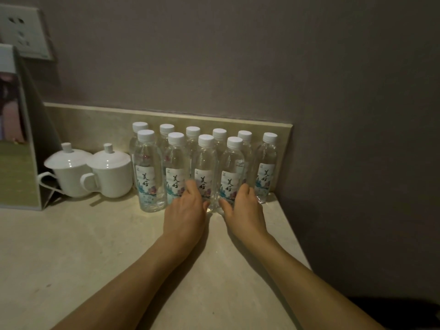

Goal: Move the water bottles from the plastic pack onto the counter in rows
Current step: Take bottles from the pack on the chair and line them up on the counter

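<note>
Several clear water bottles with white caps and flowered labels stand upright in two rows on the beige counter (100,246), against the low backsplash. The back row (192,133) is partly hidden by the front row (149,172). My left hand (184,213) holds the lower part of the third front bottle (206,160), fingers on its left side and thumb at its front. My right hand (246,210) wraps the base of the fourth front bottle (233,163), thumb on the left and fingers on the right. The plastic pack is out of view.
Two white lidded cups (71,172) (112,175) stand just left of the bottles. A standing display card (19,139) fills the far left, with a wall socket (21,29) above it. The wall (357,139) closes off the counter on the right.
</note>
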Demonstrator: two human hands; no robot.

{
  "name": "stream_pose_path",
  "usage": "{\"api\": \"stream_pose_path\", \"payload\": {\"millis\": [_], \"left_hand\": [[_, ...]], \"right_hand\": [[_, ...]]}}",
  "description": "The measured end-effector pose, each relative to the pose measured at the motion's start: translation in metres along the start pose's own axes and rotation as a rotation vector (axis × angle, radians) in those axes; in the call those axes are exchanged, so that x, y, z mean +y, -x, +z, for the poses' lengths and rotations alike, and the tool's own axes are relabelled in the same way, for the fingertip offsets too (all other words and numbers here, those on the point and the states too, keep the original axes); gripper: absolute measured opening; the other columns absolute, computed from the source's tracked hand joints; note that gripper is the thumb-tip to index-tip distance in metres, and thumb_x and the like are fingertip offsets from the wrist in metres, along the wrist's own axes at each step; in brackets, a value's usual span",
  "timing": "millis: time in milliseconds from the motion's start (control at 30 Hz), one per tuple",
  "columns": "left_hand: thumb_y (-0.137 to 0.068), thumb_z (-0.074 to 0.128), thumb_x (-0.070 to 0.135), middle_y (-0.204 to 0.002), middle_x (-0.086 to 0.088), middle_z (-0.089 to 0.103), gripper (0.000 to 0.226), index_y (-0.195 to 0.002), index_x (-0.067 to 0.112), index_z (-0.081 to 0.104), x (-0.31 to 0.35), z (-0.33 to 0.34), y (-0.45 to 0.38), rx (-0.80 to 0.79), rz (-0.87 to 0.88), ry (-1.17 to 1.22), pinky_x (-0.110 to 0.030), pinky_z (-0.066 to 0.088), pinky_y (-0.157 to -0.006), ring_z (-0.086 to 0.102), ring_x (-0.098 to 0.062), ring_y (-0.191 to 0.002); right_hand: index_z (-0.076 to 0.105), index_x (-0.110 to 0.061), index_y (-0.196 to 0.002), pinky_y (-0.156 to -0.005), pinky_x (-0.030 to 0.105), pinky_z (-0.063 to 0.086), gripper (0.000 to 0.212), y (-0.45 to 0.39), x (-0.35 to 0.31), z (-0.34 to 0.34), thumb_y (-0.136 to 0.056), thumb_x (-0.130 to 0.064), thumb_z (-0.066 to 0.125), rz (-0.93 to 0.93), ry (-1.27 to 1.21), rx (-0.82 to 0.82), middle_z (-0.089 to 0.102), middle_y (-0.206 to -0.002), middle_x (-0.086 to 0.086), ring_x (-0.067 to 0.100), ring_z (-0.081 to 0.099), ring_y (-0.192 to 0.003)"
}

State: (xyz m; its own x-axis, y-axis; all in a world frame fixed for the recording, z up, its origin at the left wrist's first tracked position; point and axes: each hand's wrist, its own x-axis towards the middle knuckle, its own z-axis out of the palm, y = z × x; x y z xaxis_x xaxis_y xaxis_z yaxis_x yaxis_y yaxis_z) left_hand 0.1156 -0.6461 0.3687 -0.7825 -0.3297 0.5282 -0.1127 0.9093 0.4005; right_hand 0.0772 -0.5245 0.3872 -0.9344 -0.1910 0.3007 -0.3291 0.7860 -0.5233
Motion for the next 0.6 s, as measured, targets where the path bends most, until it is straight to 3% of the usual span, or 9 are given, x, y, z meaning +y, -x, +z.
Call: {"api": "stream_pose_path", "payload": {"millis": [267,600], "left_hand": [[-0.091,0.067,0.034,-0.1,-0.01,0.071,0.041,-0.112,0.014,0.039,-0.0027,-0.0023,-0.0023,-0.013,0.009,0.009,-0.044,0.057,-0.072,0.07,-0.032,-0.089],[-0.092,0.066,0.037,-0.108,-0.012,0.069,0.035,-0.112,0.011,0.055,-0.0024,-0.0055,-0.0096,-0.099,-0.079,0.003,-0.039,0.056,-0.08,0.068,-0.03,-0.097]], "right_hand": [[0.037,-0.007,-0.134,-0.091,0.038,0.051,0.056,-0.0022,-0.0021,-0.0006,-0.094,-0.041,0.056,0.034,-0.024,-0.039,0.046,-0.134,0.013,0.028,0.054,-0.116],[0.04,-0.006,-0.129,-0.089,0.039,0.052,0.051,0.0008,-0.0042,0.0022,-0.094,-0.04,0.056,0.05,-0.039,-0.023,0.047,-0.131,0.013,0.029,0.056,-0.113]]}}
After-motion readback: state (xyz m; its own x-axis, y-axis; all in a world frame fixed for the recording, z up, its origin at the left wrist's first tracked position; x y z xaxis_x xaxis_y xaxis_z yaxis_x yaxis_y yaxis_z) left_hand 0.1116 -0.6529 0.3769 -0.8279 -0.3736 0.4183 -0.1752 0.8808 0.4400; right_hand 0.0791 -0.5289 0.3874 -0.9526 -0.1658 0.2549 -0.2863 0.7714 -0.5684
